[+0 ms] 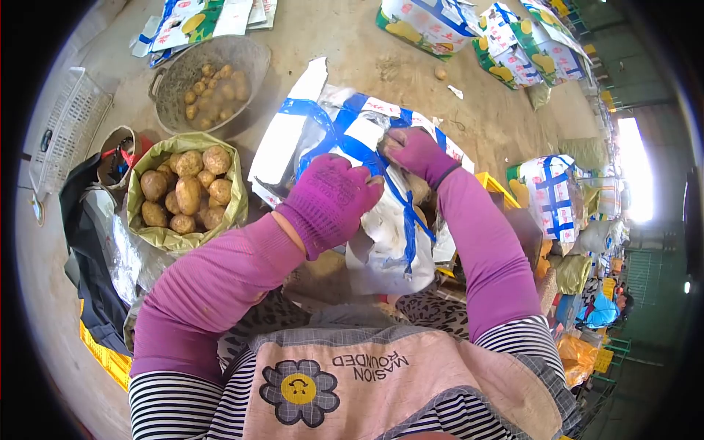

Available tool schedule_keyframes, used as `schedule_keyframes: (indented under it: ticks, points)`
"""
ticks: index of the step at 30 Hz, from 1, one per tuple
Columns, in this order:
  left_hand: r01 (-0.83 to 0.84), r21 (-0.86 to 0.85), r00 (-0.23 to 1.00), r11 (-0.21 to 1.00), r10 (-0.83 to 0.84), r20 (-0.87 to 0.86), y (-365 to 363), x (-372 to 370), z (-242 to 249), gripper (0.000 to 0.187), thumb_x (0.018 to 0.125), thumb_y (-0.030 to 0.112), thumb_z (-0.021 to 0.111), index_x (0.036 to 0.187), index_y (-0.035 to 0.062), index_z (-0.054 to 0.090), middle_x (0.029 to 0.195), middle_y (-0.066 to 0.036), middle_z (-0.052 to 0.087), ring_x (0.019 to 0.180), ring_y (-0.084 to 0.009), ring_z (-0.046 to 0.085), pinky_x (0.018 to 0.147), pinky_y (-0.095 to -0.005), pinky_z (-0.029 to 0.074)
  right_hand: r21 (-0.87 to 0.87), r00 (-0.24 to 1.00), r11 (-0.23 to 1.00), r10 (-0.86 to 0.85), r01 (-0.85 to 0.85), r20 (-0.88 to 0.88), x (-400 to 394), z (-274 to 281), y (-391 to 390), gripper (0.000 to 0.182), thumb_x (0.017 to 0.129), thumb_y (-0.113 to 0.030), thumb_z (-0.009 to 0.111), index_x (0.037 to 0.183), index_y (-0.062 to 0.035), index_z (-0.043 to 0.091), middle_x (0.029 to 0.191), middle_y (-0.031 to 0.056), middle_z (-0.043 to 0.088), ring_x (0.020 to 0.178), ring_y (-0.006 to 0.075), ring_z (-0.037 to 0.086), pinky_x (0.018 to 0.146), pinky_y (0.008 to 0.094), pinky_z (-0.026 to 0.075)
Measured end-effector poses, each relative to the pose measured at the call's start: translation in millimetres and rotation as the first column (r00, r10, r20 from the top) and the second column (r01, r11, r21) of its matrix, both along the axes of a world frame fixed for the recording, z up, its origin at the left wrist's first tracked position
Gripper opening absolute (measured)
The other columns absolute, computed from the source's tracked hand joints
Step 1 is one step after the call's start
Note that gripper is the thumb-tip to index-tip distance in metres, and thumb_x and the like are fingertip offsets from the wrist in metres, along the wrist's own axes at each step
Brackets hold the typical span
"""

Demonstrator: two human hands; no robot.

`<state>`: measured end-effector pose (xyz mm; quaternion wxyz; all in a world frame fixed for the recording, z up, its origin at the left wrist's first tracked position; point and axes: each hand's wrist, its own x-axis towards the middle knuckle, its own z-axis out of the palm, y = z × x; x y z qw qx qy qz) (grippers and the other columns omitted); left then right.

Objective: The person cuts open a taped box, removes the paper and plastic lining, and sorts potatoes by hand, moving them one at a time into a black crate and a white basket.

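A white cardboard box [282,150] with torn flaps and crossed blue tape stands in front of my body. My left hand [334,196], in a purple glove, is closed at its near left part, over the blue tape; what its fingers hold is hidden. On the right, my right hand [418,155], also gloved, is closed near the middle of the box top, its fingertips at the tape and plastic edge. Loose white plastic with blue tape [385,242] hangs down below both hands.
Left of the box stands an open sack of potatoes [188,192]. Behind it is a round tub [165,92] with more potatoes. A white plastic crate [62,136] lies far left. Taped boxes [429,28] stand at the back, another [551,198] on the right.
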<state>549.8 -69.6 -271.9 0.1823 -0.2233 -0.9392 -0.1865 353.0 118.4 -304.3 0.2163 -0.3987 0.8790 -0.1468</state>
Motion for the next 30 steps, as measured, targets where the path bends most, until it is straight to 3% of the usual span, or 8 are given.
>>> schedule_keyframes:
  ticks: [5, 15, 19, 20, 22, 23, 26, 30]
  points:
    - [0.006, -0.012, 0.999, 1.0, -0.006, 0.032, -2.4, -0.1, 4.1, 0.039, 0.072, 0.017, 0.058, 0.11, 0.0083, 0.063, 0.083, -0.006, 0.059, 0.084, -0.0255, 0.058, 0.08, -0.0412, 0.044, -0.114, 0.976, 0.971, -0.204, 0.212, 0.08, 21.1, -12.7, 11.4, 0.05, 0.087, -0.033, 0.062, 0.125, -0.0009, 0.056, 0.116, 0.0207, 0.064, 0.108, 0.0281, 0.062, 0.094, 0.0338, 0.046]
    - [0.001, 0.054, 0.994, 0.999, -0.007, 0.105, -0.4, -1.3, 9.1, 0.044, 0.07, 0.012, 0.059, 0.114, 0.0072, 0.063, 0.089, -0.007, 0.061, 0.092, -0.0268, 0.058, 0.086, -0.0426, 0.043, -0.247, 0.93, 0.896, -0.356, 0.368, 0.091, 40.0, -18.6, 46.5, 0.044, 0.088, -0.028, 0.061, 0.122, 0.0001, 0.058, 0.102, 0.0169, 0.068, 0.096, 0.021, 0.065, 0.084, 0.0312, 0.048]
    - [0.032, 0.071, 0.993, 0.997, -0.04, 0.111, 9.8, -8.0, 0.4, 0.045, 0.072, 0.017, 0.06, 0.115, 0.0074, 0.06, 0.101, -0.009, 0.056, 0.094, -0.0274, 0.055, 0.086, -0.0438, 0.043, -0.242, 0.976, 0.946, -0.204, 0.215, 0.071, 38.0, 4.8, 3.1, 0.033, 0.088, -0.029, 0.056, 0.11, -0.0052, 0.062, 0.095, 0.0177, 0.066, 0.087, 0.0294, 0.064, 0.076, 0.0384, 0.049]
    - [0.014, 0.179, 0.977, 0.984, 0.025, -0.211, 8.8, -11.2, -13.6, 0.039, 0.071, 0.019, 0.06, 0.108, 0.0088, 0.063, 0.093, -0.008, 0.059, 0.088, -0.0293, 0.057, 0.084, -0.0448, 0.044, -0.312, 0.968, 0.919, -0.21, 0.243, 0.135, 31.9, 2.7, -0.8, 0.027, 0.089, -0.029, 0.053, 0.101, -0.0074, 0.064, 0.095, 0.0192, 0.065, 0.086, 0.0345, 0.063, 0.076, 0.0416, 0.05]
    - [0.047, 0.138, 0.995, 0.989, -0.035, -0.09, 7.1, -8.2, -6.0, 0.042, 0.068, 0.016, 0.059, 0.108, 0.0075, 0.065, 0.094, -0.011, 0.059, 0.089, -0.0326, 0.057, 0.082, -0.0472, 0.045, -0.228, 0.984, 0.959, -0.176, 0.168, -0.015, 28.4, -2.1, 9.9, 0.021, 0.086, -0.023, 0.054, 0.092, -0.0062, 0.065, 0.09, 0.0199, 0.064, 0.082, 0.0334, 0.063, 0.072, 0.0425, 0.051]
    - [0.093, 0.136, 0.994, 0.986, -0.084, -0.071, 10.1, -9.3, -2.4, 0.043, 0.068, 0.017, 0.059, 0.108, 0.006, 0.065, 0.088, -0.013, 0.059, 0.085, -0.0346, 0.057, 0.08, -0.0472, 0.046, -0.228, 0.766, 0.899, 0.16, -0.374, -0.623, 20.2, -38.5, 30.7, 0.019, 0.083, -0.023, 0.057, 0.09, -0.0062, 0.063, 0.078, 0.0158, 0.063, 0.076, 0.0339, 0.061, 0.07, 0.0426, 0.049]
    - [0.106, 0.178, 0.994, 0.978, -0.103, -0.027, 11.4, -16.0, 6.0, 0.044, 0.069, 0.016, 0.06, 0.111, 0.004, 0.065, 0.075, -0.013, 0.057, 0.075, -0.0354, 0.056, 0.073, -0.0452, 0.044, -0.452, 0.974, 0.865, -0.222, 0.218, 0.045, 46.8, -27.5, 49.6, 0.029, 0.083, -0.028, 0.059, 0.105, -0.0095, 0.067, 0.095, 0.0172, 0.067, 0.088, 0.0343, 0.064, 0.077, 0.0442, 0.05]
    - [0.125, 0.082, 0.99, 0.989, -0.119, -0.069, 27.2, -18.2, 15.0, 0.045, 0.071, 0.005, 0.053, 0.114, 0.004, 0.063, 0.074, -0.013, 0.054, 0.07, -0.0333, 0.054, 0.066, -0.0423, 0.043, -0.409, 0.939, 0.849, -0.333, 0.336, 0.08, 51.4, -1.4, 9.8, 0.032, 0.085, -0.034, 0.056, 0.098, -0.0065, 0.065, 0.089, 0.0226, 0.065, 0.085, 0.0384, 0.064, 0.076, 0.0446, 0.049]
